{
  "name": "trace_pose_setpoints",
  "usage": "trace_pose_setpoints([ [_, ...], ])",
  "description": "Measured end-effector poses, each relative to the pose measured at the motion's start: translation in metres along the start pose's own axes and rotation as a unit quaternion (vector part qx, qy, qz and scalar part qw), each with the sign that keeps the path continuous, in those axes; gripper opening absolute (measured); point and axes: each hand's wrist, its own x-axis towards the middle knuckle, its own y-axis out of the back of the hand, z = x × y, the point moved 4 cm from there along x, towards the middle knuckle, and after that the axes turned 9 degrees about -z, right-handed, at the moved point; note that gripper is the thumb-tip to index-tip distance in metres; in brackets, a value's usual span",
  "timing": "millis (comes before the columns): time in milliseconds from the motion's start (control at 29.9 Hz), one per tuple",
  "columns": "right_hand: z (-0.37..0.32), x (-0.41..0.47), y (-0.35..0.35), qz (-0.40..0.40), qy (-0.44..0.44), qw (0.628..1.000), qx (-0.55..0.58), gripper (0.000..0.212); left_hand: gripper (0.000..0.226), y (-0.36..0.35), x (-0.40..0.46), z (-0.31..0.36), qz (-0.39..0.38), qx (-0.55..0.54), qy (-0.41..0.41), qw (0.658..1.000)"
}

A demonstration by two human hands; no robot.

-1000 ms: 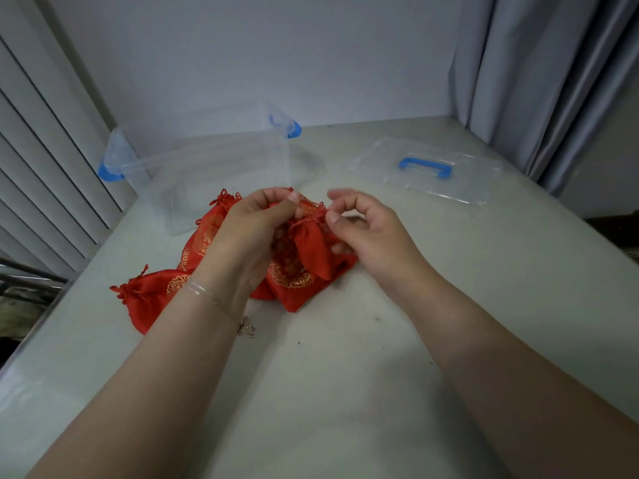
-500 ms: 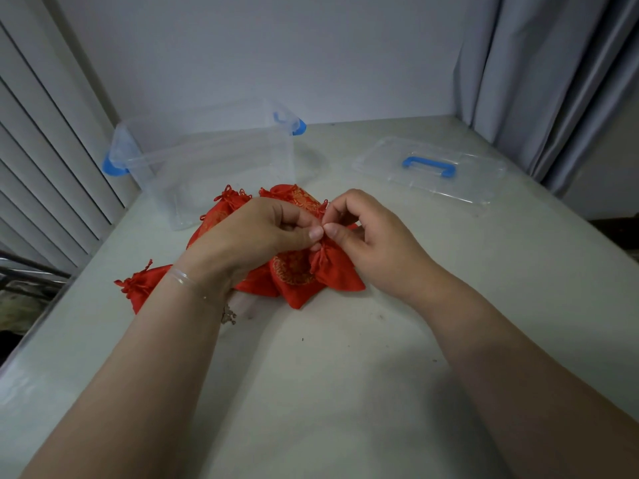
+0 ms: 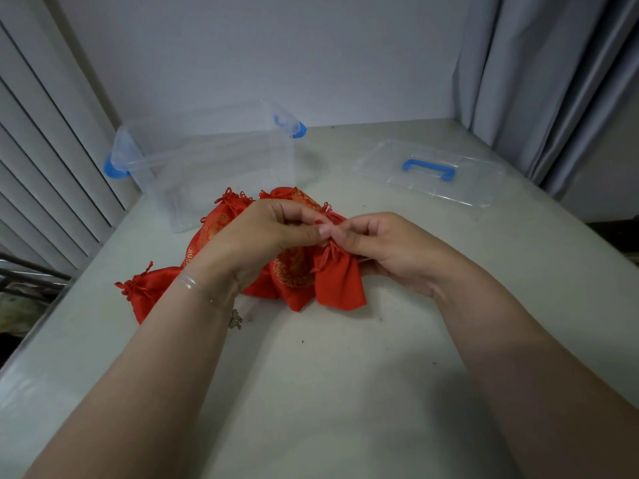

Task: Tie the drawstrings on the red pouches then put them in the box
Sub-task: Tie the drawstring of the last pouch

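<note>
A: Pouch (image 3: 340, 281) first. Where is it, measured from the box (image 3: 207, 167)?

B: On the near side of the box, toward the person, hanging from the fingers with its gathered neck up and its body drooping onto the table (image 3: 345, 392). A second ago it lay lower among the others with both hands spread over its mouth; now the neck is bunched tight and lifted.

A: And the hands?

B: The left hand (image 3: 266, 236) pinches the drawstring (image 3: 328, 219) at the neck between thumb and forefinger. The right hand (image 3: 387, 250) meets it fingertip to fingertip, pinching the cord too, with its lower fingers behind the fabric.

A: So what does the change mean?

B: I judge the mouth is drawn shut and the knot is being worked; whether it is finished, I cannot tell, the cord is too small.

A: The rest?

B: More red pouches (image 3: 294, 271) sit heaped in front of the box, under the left hand, and one (image 3: 145, 292) lies apart, further from the box toward the near left edge. The box looks empty, so nothing is packed yet. Its lid (image 3: 428, 171) lies to the right of the box, well apart.
</note>
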Motion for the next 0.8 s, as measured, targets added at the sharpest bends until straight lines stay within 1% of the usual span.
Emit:
trace_pose_setpoints([
  [33,0.001,-0.001,0.001,-0.008,-0.009,1.000,0.020,0.015,0.008,0.000,0.000,0.000,-0.001,-0.008,-0.007,1.000],
  [100,0.002,0.000,0.004,0.005,-0.014,0.998,0.063,0.012,0.008,0.000,0.000,0.001,-0.002,-0.023,-0.016,1.000],
  [201,0.003,0.002,0.006,0.039,-0.002,0.993,0.111,0.009,0.018,0.003,0.000,0.000,0.008,-0.037,-0.018,0.999],
  [234,0.003,0.002,0.007,0.055,0.007,0.992,0.115,0.006,0.023,0.004,0.001,-0.001,0.015,-0.044,-0.016,0.999],
  [301,0.001,0.002,0.011,0.085,0.020,0.990,0.112,0.008,0.027,0.006,0.000,0.000,0.026,-0.056,-0.015,0.998],
  [334,0.001,0.001,0.012,0.087,0.022,0.989,0.115,0.010,0.027,0.006,0.000,0.000,0.028,-0.054,-0.019,0.998],
  [468,0.004,0.003,0.005,0.012,-0.010,0.989,0.150,0.036,0.031,0.001,-0.001,0.003,0.027,-0.024,-0.040,0.999],
  [535,0.008,0.006,0.000,-0.007,-0.018,0.981,0.191,0.044,0.030,0.001,-0.002,0.004,0.027,-0.011,-0.047,0.998],
  [669,0.015,0.012,-0.003,-0.012,-0.021,0.961,0.277,0.042,0.027,-0.001,-0.002,0.006,0.022,0.001,-0.053,0.998],
  [802,0.019,0.013,-0.008,-0.059,-0.057,0.952,0.294,0.053,0.018,-0.003,-0.004,0.009,-0.004,-0.007,-0.069,0.998],
])
